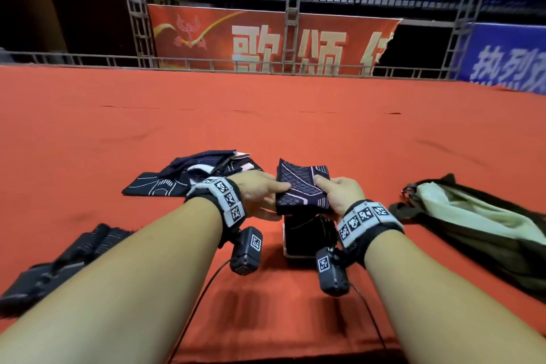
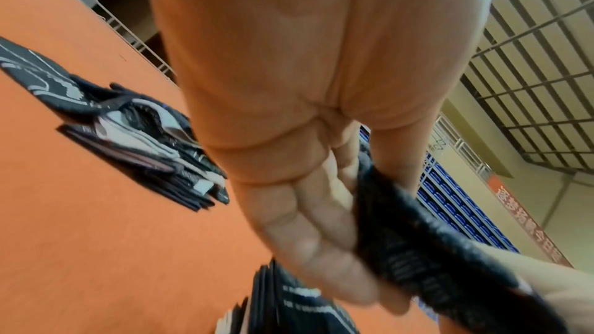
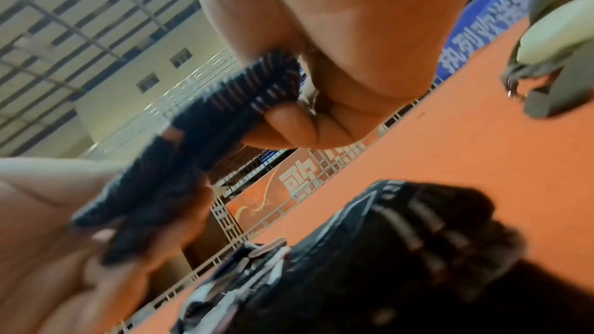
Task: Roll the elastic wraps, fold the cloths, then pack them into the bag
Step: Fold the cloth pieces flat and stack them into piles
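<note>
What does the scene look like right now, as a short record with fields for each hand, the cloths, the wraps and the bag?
left hand: grip on the left edge of the folded cloth
right hand: grip on the cloth's right edge
folded cloth: dark, patterned, held above the folded stack
unfolded pile: dark cloths heaped left of the hands
rolled wraps: near left, under the forearm
bag: lies open at right, pale lining showing
surface: red cover

Navy cloth (image 1: 301,189) with pale diamond grid; olive bag (image 1: 478,224); orange-red table (image 1: 266,115).
</note>
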### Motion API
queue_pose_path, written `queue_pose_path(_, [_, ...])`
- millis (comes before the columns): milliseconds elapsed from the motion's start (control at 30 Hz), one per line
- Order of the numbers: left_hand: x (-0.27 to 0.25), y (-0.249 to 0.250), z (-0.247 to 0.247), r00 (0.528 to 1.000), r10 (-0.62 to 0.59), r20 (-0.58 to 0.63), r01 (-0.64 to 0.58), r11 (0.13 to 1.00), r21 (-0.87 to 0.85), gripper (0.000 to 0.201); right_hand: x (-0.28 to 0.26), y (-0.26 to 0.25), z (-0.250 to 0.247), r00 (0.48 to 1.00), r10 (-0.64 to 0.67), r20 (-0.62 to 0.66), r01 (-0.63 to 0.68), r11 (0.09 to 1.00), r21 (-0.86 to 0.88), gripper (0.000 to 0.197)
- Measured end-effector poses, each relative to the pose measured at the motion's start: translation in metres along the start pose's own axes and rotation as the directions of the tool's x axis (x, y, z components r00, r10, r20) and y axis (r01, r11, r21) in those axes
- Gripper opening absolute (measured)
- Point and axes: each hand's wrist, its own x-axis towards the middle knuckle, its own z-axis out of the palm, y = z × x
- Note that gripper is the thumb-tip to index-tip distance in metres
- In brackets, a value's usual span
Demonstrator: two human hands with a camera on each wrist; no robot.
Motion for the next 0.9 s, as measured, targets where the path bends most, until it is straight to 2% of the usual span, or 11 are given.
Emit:
queue_pose_path(100, [0.014,-0.011,0.017,0.999,0.002,-0.049,0.001,0.998,0.059,0.016,0.006,0.009,-0.014,0.999,-0.028,-0.037,0.021,0.985,-0.169,0.029])
queue_pose_path(233, [0.031,-0.022,0.026,0.992,-0.009,-0.13,0.035,0.98,0.196,0.028,0.015,0.022,-0.012,1.0,0.019,-0.021,-0.024,0.963,-0.269,0.026])
queue_pose_path(333, [0.043,-0.029,0.023,0.973,0.023,-0.228,0.06,0.936,0.348,0.038,0.023,0.03,-0.009,0.999,0.033,-0.006,-0.032,0.89,-0.454,0.031])
queue_pose_path(400, [0.05,-0.033,0.022,0.938,0.12,-0.325,0.095,0.812,0.575,0.042,0.026,0.033,-0.008,0.999,0.038,0.027,-0.011,0.755,-0.655,0.034])
queue_pose_path(467, [0.056,-0.041,0.026,0.885,0.287,-0.366,0.121,0.617,0.778,0.053,0.029,0.036,-0.008,0.999,0.024,0.023,0.001,0.661,-0.75,0.033])
queue_pose_path(533, [0.06,-0.046,0.036,0.856,0.433,-0.283,0.02,0.519,0.854,0.056,0.031,0.036,-0.007,1.0,-0.001,0.011,0.01,0.624,-0.781,0.031])
queue_pose_path(600, [0.066,-0.049,0.049,0.856,0.493,-0.155,-0.058,0.39,0.919,0.052,0.032,0.038,-0.007,1.0,-0.026,-0.012,0.006,0.621,-0.784,0.04])
queue_pose_path(700, [0.077,-0.053,0.064,0.937,0.345,-0.055,-0.027,0.229,0.973,0.054,0.032,0.041,-0.011,0.999,-0.018,0.039,0.042,0.594,-0.804,0.05])
queue_pose_path(767, [0.083,-0.06,0.068,0.971,0.227,-0.076,0.022,0.232,0.972,0.061,0.031,0.049,-0.012,0.996,0.032,0.079,0.049,0.542,-0.839,0.05])
queue_pose_path(833, [0.086,-0.068,0.069,0.977,0.188,-0.1,0.049,0.26,0.964,0.065,0.027,0.054,-0.012,0.996,0.058,0.069,0.034,0.464,-0.885,0.048])
queue_pose_path(900, [0.087,-0.073,0.07,0.975,0.19,-0.116,0.06,0.274,0.96,0.066,0.022,0.054,-0.009,0.996,-0.055,0.076,0.091,0.38,-0.921,0.051])
